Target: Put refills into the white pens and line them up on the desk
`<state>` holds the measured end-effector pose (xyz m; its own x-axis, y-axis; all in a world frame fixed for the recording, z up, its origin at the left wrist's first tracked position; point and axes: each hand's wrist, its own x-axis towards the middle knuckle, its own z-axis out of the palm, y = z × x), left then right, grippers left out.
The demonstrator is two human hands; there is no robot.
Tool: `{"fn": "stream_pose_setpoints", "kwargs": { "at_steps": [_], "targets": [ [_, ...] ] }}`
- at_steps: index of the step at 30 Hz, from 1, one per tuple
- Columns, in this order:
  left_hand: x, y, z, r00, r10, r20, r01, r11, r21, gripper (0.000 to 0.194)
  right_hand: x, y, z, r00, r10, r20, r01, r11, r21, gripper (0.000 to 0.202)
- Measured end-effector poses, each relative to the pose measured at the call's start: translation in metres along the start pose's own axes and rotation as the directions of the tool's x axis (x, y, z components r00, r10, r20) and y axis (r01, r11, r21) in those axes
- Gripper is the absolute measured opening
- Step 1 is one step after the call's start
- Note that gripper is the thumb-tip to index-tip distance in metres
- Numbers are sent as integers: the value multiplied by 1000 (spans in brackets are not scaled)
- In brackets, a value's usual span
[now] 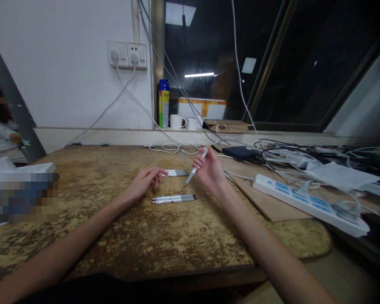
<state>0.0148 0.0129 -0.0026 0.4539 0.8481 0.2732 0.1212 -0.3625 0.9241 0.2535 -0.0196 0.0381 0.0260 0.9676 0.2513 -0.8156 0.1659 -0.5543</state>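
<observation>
On the worn wooden table (120,236) lie two small groups of white and grey pens. My right hand (209,169) is closed around one pen (191,174), held slanted with its tip pointing down and left, above the table. My left hand (148,178) is by the left end of the farther pens (177,173), its fingers curled and the index finger at the pens' ends. Whether it grips one of them is unclear. The nearer pens (174,199) lie side by side in front of both hands, untouched.
A white power strip (310,204) rests on a brown board (256,196) at right, beside tangled cables and papers (343,175). A dark flat box (240,153) is at the back. On the sill stand a spray can (164,103) and white mug (176,121). A person is at far left.
</observation>
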Motion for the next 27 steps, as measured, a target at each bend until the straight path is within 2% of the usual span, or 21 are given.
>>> {"fn": "stream_pose_setpoints", "kwargs": {
  "at_steps": [7,13,19,27],
  "targets": [
    [-3,5,1,1000,-2,-6,2,999,52,43,-4,-6,2,999,-23,40,22,999,26,21],
    [-3,6,1,999,3,-32,0,997,77,43,-5,-6,4,998,-45,44,43,998,51,24],
    [-2,6,0,999,18,-34,-14,994,107,42,-3,-6,0,996,-33,81,33,999,6,17],
    [-1,2,-3,1000,20,-23,-17,991,129,42,-5,-5,3,995,-47,84,46,999,8,24]
  ]
}}
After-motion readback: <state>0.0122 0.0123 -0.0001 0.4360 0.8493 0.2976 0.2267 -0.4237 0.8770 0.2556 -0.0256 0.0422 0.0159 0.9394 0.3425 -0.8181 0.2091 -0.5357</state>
